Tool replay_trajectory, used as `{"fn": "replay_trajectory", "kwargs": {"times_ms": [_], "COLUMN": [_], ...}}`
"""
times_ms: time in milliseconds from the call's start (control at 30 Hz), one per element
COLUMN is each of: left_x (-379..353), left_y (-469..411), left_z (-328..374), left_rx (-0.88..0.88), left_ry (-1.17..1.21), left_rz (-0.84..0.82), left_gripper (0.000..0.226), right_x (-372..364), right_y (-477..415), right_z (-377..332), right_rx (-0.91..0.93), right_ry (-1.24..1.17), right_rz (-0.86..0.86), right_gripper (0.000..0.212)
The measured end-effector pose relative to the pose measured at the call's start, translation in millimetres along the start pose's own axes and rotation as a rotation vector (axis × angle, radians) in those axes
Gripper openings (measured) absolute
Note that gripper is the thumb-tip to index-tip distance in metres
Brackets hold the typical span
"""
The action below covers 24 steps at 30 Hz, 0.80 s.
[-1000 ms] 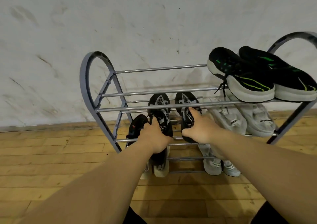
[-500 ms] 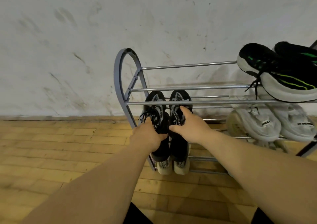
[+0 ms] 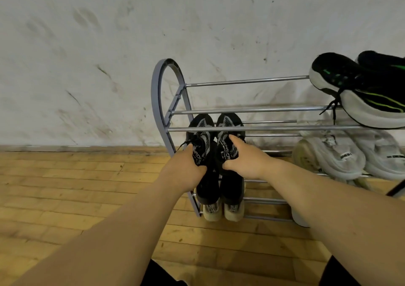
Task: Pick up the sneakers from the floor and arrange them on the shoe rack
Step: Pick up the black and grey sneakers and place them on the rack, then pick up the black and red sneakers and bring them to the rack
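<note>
Scuffed white wall (image 3: pixel 87 55) and wooden floor (image 3: pixel 65 187) are framing a grey shoe rack (image 3: pixel 161 119). Left hand (image 3: pixel 184 171) is gripping the left black sneaker (image 3: pixel 200 141); right hand (image 3: pixel 245 160) is gripping the right black sneaker (image 3: pixel 229 132) — both are lying side by side at the rack's left end, on a lower tier, toes pointing far. Black-green sneakers (image 3: pixel 361 88) and white sneakers (image 3: pixel 341 154) are sitting to the right.

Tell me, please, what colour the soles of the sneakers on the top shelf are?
White, under black uppers with green stripes, on the top-shelf sneakers; the head view shows it.
</note>
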<state>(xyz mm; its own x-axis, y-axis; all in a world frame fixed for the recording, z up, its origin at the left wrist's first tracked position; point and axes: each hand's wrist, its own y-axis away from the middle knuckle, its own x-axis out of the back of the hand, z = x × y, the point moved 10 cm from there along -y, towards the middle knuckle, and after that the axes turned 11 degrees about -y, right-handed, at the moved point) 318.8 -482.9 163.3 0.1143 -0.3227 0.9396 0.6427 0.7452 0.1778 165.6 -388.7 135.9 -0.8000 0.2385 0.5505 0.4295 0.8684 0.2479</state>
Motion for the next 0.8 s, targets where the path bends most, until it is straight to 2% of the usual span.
{"fn": "replay_trajectory", "kwargs": {"times_ms": [133,267,333,400,533,667,800], "left_x": [8.8,22.1,28.4,30.5,7.5,-33.1,-80.6], "left_y": [15.5,35.2,45.1,56.3,87.0,114.6,144.5], "left_z": [11.8,40.1,58.8,87.9,175.9,291.8,418.9], "left_rx": [-0.015,-0.072,-0.116,-0.187,-0.376,-0.611,-0.805], "left_ry": [-0.085,-0.093,-0.058,-0.049,-0.040,-0.109,-0.196], "left_rz": [-0.056,-0.097,-0.089,-0.067,-0.100,-0.152,-0.248], "left_gripper": [0.068,0.042,0.049,0.062,0.069,0.070,0.071], "right_x": [1.1,15.6,35.3,64.2,133.0,219.1,298.3], "right_y": [16.0,51.9,82.1,118.5,186.2,259.0,349.4], "right_z": [-1.8,5.7,10.5,23.6,74.3,145.2,255.2], "right_rx": [-0.018,-0.035,-0.059,-0.141,-0.421,-0.593,-0.668], "right_ry": [0.132,0.286,0.383,0.423,0.367,0.189,0.067], "right_rz": [-0.075,-0.176,-0.224,-0.269,-0.360,-0.175,0.206], "right_gripper": [0.100,0.094,0.090,0.087,0.087,0.088,0.092]}}
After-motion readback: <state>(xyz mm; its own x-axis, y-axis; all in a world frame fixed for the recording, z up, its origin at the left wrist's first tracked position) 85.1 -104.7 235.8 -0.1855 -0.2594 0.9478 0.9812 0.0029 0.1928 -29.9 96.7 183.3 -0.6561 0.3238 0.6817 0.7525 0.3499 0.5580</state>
